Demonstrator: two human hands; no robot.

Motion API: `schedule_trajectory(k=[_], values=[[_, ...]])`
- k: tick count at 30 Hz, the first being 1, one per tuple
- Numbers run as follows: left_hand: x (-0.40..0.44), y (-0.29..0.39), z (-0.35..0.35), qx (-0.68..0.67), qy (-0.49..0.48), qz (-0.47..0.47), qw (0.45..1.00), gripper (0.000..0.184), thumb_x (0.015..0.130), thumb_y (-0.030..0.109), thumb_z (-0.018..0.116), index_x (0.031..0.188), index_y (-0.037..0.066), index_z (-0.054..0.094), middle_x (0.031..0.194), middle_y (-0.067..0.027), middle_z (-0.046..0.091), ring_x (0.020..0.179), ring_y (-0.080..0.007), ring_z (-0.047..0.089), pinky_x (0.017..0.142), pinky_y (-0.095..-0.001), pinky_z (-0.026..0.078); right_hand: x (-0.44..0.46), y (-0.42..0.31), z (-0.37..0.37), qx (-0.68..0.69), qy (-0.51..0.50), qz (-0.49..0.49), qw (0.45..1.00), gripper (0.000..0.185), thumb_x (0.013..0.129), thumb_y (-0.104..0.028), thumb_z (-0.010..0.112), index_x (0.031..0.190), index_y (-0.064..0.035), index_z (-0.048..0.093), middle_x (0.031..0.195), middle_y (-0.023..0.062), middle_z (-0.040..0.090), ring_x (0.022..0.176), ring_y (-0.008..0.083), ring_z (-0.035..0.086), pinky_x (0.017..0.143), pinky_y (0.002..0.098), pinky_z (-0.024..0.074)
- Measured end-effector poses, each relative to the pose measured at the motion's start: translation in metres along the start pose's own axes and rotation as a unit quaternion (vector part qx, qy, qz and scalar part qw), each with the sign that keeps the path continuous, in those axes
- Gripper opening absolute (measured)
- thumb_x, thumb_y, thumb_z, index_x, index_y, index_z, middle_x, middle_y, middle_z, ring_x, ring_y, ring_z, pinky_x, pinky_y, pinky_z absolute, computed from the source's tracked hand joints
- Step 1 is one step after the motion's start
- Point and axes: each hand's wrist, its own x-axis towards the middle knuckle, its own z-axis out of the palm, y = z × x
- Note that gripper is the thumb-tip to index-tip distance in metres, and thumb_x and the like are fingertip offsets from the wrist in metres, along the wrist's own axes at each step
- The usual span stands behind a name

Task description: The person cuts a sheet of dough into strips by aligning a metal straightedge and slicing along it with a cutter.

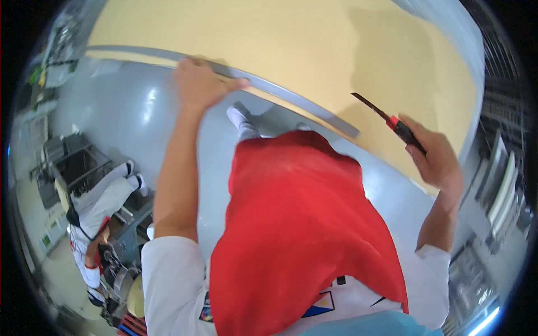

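My left hand [204, 84] presses down on a long grey metal strip [297, 99], thumb and fingers spread along it. The strip lies along the near edge of a pale yellow board [280, 39]. My right hand [434, 154] is wrapped round the red and black handle of a utility knife [386, 119]. Its dark blade is extended and points up and to the left, over the right part of the board, beyond the strip's right end. Whether the blade touches the board I cannot tell.
Another person [98, 215] is at the lower left, beside dark equipment and a metal frame [84, 168]. Grey floor [123, 106] lies below the board's near edge. Clear plastic sheeting [468, 50] borders the board at the right. Racks and panels [499, 190] stand at the far right.
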Motion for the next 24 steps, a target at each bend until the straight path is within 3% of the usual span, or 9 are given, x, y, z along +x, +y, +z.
schedule_trajectory(k=[2, 4, 6, 8, 9, 11, 17, 24], values=[[-0.006, -0.016, 0.034, -0.032, 0.15, 0.073, 0.985, 0.111, 0.065, 0.077, 0.081, 0.119, -0.017, 0.061, 0.128, -0.0293, 0.055, 0.124, -0.0405, 0.05, 0.113, -0.0529, 0.035, 0.04, -0.01, 0.037, 0.048, 0.085, -0.029, 0.995, 0.047, 0.088, 0.0, 0.061, 0.135, -0.0064, 0.059, 0.11, 0.0234, 0.069, 0.099, 0.0447, 0.066, 0.082, 0.0511, 0.0525], [-0.006, -0.027, 0.024, -0.075, 0.107, 0.086, 0.988, 0.09, 0.078, 0.059, 0.081, 0.127, -0.013, 0.061, 0.127, -0.0297, 0.055, 0.128, -0.0452, 0.048, 0.114, -0.0568, 0.035, 0.082, -0.027, 0.076, 0.05, 0.135, -0.084, 0.986, 0.045, 0.087, -0.001, 0.062, 0.131, -0.0075, 0.06, 0.113, 0.023, 0.067, 0.102, 0.0451, 0.065, 0.084, 0.0515, 0.0534], [-0.007, -0.046, 0.02, -0.153, 0.105, 0.118, 0.976, 0.063, 0.084, 0.039, 0.079, 0.13, -0.003, 0.065, 0.125, -0.023, 0.056, 0.125, -0.0433, 0.049, 0.117, -0.0567, 0.033, 0.122, -0.061, 0.101, -0.008, 0.145, -0.087, 0.986, 0.042, 0.086, -0.005, 0.065, 0.127, -0.009, 0.059, 0.113, 0.0208, 0.064, 0.1, 0.0452, 0.066, 0.084, 0.0531, 0.0538], [0.011, -0.074, 0.049, -0.164, 0.226, 0.186, 0.942, 0.042, 0.084, 0.019, 0.076, 0.126, 0.011, 0.072, 0.125, -0.0164, 0.057, 0.122, -0.04, 0.052, 0.119, -0.0584, 0.033, 0.162, -0.087, 0.122, -0.053, 0.144, -0.044, 0.987, 0.038, 0.087, -0.011, 0.069, 0.124, -0.0101, 0.057, 0.113, 0.0175, 0.061, 0.099, 0.0446, 0.066, 0.083, 0.0549, 0.0535], [0.021, -0.09, 0.04, -0.158, 0.242, 0.182, 0.94, 0.042, 0.084, 0.019, 0.076, 0.126, 0.011, 0.072, 0.125, -0.0164, 0.057, 0.122, -0.04, 0.052, 0.119, -0.0584, 0.033, 0.173, -0.103, 0.126, -0.056, 0.156, -0.037, 0.985, 0.037, 0.088, -0.015, 0.07, 0.122, -0.0102, 0.057, 0.113, 0.0166, 0.06, 0.099, 0.0441, 0.066, 0.082, 0.055, 0.0533], [0.038, -0.119, 0.039, -0.217, 0.187, 0.289, 0.913, 0.042, 0.08, 0.008, 0.073, 0.119, 0.021, 0.076, 0.126, -0.0123, 0.058, 0.119, -0.0359, 0.055, 0.119, -0.0602, 0.034, 0.189, -0.122, 0.141, -0.074, 0.162, 0.003, 0.984, 0.033, 0.089, -0.018, 0.073, 0.116, -0.0101, 0.057, 0.114, 0.0156, 0.06, 0.099, 0.0434, 0.066, 0.08, 0.0546, 0.0531], [0.112, -0.227, 0.024, -0.223, 0.23, 0.301, 0.898, 0.047, 0.077, 0.005, 0.074, 0.118, 0.027, 0.077, 0.119, -0.0076, 0.063, 0.117, -0.0308, 0.058, 0.12, -0.0584, 0.035, 0.198, -0.145, 0.152, -0.097, 0.215, 0.065, 0.97, 0.027, 0.088, -0.011, 0.074, 0.11, -0.0073, 0.059, 0.109, 0.016, 0.061, 0.096, 0.0432, 0.064, 0.076, 0.0525, 0.0529], [0.187, -0.347, -0.006, -0.161, 0.191, 0.275, 0.928, 0.033, 0.079, 0.018, 0.081, 0.111, 0.021, 0.074, 0.116, -0.0037, 0.064, 0.117, -0.0289, 0.058, 0.12, -0.0568, 0.034, 0.217, -0.17, 0.161, -0.048, 0.254, 0.071, 0.963, 0.029, 0.085, -0.002, 0.072, 0.11, -0.0052, 0.057, 0.115, 0.0181, 0.062, 0.1, 0.0431, 0.065, 0.083, 0.0545, 0.052]])
